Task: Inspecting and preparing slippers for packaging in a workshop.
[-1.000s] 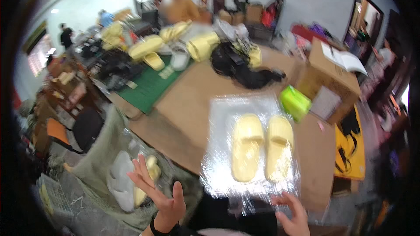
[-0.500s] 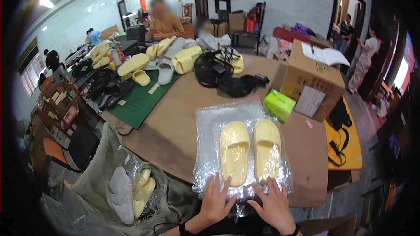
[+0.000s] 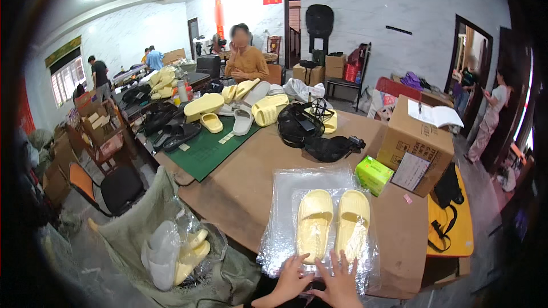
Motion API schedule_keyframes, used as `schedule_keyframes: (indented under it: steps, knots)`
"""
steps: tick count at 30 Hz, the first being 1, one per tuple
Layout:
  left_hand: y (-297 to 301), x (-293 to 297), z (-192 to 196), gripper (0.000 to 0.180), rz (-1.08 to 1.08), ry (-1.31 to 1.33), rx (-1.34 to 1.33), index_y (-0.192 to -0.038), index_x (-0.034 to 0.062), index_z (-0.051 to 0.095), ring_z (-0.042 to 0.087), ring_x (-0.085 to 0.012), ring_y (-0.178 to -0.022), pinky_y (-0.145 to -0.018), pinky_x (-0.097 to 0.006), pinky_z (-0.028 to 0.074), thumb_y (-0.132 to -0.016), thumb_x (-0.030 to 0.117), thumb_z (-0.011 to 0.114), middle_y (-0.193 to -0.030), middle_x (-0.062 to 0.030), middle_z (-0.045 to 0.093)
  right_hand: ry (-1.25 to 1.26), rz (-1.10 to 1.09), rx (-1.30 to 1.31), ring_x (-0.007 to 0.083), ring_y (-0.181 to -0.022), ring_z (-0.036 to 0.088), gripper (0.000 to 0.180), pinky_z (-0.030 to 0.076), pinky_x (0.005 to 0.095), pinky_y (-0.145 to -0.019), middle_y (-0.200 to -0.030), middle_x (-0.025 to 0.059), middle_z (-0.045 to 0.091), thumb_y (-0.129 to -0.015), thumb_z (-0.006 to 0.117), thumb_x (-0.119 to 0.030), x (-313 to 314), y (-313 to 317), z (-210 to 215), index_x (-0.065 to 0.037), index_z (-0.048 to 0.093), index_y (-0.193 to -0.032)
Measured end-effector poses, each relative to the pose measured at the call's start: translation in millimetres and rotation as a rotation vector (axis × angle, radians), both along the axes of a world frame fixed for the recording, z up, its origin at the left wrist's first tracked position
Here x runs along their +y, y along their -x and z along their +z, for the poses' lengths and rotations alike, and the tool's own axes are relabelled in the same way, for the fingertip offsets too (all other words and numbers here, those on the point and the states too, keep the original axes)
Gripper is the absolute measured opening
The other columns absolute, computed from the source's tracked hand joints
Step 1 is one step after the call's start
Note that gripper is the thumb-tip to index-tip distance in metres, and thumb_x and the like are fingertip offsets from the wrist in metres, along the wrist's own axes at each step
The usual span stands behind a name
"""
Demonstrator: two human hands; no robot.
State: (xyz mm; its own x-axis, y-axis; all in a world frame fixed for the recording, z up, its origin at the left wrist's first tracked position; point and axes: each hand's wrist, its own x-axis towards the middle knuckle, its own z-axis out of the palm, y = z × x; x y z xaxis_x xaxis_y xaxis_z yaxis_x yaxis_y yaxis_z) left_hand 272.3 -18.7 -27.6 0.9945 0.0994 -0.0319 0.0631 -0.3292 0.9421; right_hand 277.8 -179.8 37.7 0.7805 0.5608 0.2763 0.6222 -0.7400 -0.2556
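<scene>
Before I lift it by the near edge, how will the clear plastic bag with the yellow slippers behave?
The clear plastic bag looks thin and wrinkled, so it will probably sag and not stay flat. Its glossy film may slip under the left hand and right hand. The yellow slippers look like light foam and may slide inside.

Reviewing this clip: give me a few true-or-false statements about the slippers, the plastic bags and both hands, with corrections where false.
1. Both hands, the left hand and the right hand, rest at the near edge of the clear plastic bags. True.
2. The pair of yellow slippers lies side by side on the bags. True.
3. The right hand holds the green box. False: the box sits on the brown table, apart from both hands.
4. The slippers on the bags are black. False: they are pale yellow.
5. An open booklet lies on the cardboard box. True.
</scene>
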Motion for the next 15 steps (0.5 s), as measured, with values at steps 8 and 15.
schedule_keyframes:
  steps: [8,15]
  knots:
    - [-6,1,27,0.041,-0.146,1.251,0.476,-0.128,0.0003,0.045,0.055,-0.0110,-0.093,-0.080,-0.024,0.046,-0.088,-0.004,0.052,-0.108,-0.0027,0.057,0.191,-0.069,0.183,0.0447,-0.134,0.020,0.106,0.014,0.0631,-0.105,-0.146,0.0271,0.019,-0.059,0.077,-0.054,2,9,16,-0.014,0.028,-0.144]
    - [4,-30,61,0.050,-0.644,1.326,0.287,-0.138,0.0038,0.036,0.053,-0.0070,-0.099,-0.086,-0.023,0.044,-0.092,0.005,0.054,-0.123,-0.0032,0.051,-0.439,-0.308,-0.206,0.0384,-0.123,0.043,0.054,0.037,0.0398,-0.099,-0.135,0.0237,0.041,-0.074,0.069,-0.025,-35,-5,-25,0.000,0.051,-0.119]
